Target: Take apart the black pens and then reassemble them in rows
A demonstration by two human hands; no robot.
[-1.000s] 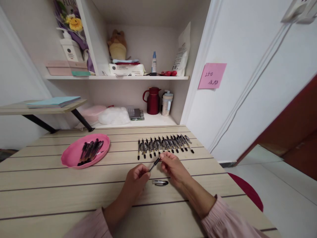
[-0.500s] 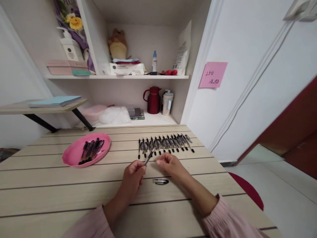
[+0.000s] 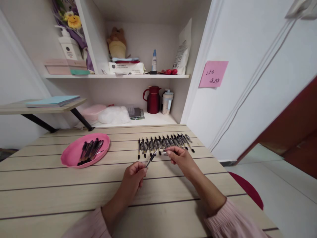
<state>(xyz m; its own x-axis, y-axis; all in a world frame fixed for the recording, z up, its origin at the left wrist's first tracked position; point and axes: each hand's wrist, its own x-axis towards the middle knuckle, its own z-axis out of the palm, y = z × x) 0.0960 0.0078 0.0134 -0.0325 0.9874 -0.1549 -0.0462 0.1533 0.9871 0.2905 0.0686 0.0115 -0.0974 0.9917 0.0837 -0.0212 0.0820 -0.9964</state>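
Note:
My left hand (image 3: 133,175) is closed on a black pen (image 3: 151,159) that points up and to the right, its tip toward the row of pens (image 3: 164,144) laid side by side on the wooden table (image 3: 74,191). My right hand (image 3: 182,158) is closed in a pinch on a small clear pen cap (image 3: 164,153), held just right of the pen's tip and just in front of the row. A pink tray (image 3: 70,158) at the left holds several more black pens (image 3: 90,149).
Behind the table are shelves with a red jug (image 3: 153,100), a white cup (image 3: 167,102), a plastic bag (image 3: 114,115) and a pink box (image 3: 93,111). A pink note (image 3: 213,73) sticks on the white wall at right. A side shelf (image 3: 42,106) juts out at left.
My right hand let go of the pen, took the clear cap off the table in front of me and lifted it toward the pen's tip. My left hand kept the pen.

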